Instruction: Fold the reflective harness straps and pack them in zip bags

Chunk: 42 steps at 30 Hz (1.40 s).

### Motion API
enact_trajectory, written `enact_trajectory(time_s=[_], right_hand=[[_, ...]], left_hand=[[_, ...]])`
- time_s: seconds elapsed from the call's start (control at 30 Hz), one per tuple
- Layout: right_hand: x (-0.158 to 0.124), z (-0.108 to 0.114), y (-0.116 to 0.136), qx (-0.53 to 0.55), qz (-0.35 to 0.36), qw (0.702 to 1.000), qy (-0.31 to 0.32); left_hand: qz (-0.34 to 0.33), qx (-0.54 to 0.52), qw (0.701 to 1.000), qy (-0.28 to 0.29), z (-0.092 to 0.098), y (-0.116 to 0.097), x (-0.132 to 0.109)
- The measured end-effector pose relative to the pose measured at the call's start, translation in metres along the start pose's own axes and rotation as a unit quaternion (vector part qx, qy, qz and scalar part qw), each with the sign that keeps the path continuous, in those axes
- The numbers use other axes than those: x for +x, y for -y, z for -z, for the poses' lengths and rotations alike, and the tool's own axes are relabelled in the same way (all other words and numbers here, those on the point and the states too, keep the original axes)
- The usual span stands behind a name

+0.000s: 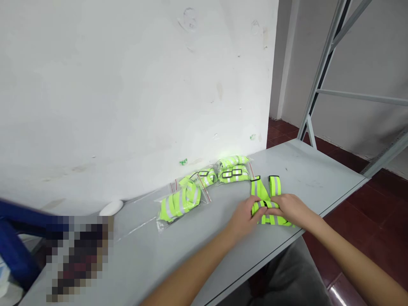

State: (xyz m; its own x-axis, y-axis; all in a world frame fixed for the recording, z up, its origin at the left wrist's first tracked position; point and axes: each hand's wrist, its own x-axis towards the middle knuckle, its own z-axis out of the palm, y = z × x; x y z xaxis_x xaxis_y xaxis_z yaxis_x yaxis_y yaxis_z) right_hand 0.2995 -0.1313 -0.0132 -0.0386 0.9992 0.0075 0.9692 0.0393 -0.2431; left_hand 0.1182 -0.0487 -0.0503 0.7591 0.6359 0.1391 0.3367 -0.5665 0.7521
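A neon yellow-green reflective strap (275, 187) with silver stripes and black buckles lies partly folded on the grey table, near its front edge. My left hand (245, 216) grips the fold from the left, fingers closed on it. From the right, my right hand (290, 208) pinches the same strap, its fingertips close to those of the left. Two upper ends of the strap stretch away from me, flat on the table. Beyond my left hand, several similar straps are packed in clear zip bags, among them a nearer bagged strap (180, 203) and a farther bagged strap (235, 173).
The grey table (197, 250) runs along a white wall (143, 93). A white rounded object (111, 208) rests against the wall at the left, near a blue frame (19, 238) and a pixelated patch. A metal rack (321, 80) stands beyond the table's right end.
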Motion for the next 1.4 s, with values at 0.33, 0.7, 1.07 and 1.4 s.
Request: enact_trajectory(time_s=[0.33, 0.7, 1.07, 1.4], right_hand=[[-0.012, -0.029, -0.002, -0.015, 0.061, 0.983, -0.171], [-0.016, -0.040, 0.019, 0.263, -0.002, 0.946, -0.189], [-0.001, -0.042, -0.004, 0.715, -0.193, 0.616, -0.268], [-0.044, -0.032, -0.015, 0.457, -0.182, 0.850, -0.187]], left_hand=[[-0.102, 0.252, 0.961, 0.061, 0.015, 0.001, 0.001], [-0.081, 0.228, 0.964, 0.106, 0.002, -0.005, 0.000], [-0.172, 0.334, 0.923, 0.083, 0.003, -0.016, 0.000], [-0.210, 0.298, 0.930, 0.047, -0.001, 0.003, -0.003]])
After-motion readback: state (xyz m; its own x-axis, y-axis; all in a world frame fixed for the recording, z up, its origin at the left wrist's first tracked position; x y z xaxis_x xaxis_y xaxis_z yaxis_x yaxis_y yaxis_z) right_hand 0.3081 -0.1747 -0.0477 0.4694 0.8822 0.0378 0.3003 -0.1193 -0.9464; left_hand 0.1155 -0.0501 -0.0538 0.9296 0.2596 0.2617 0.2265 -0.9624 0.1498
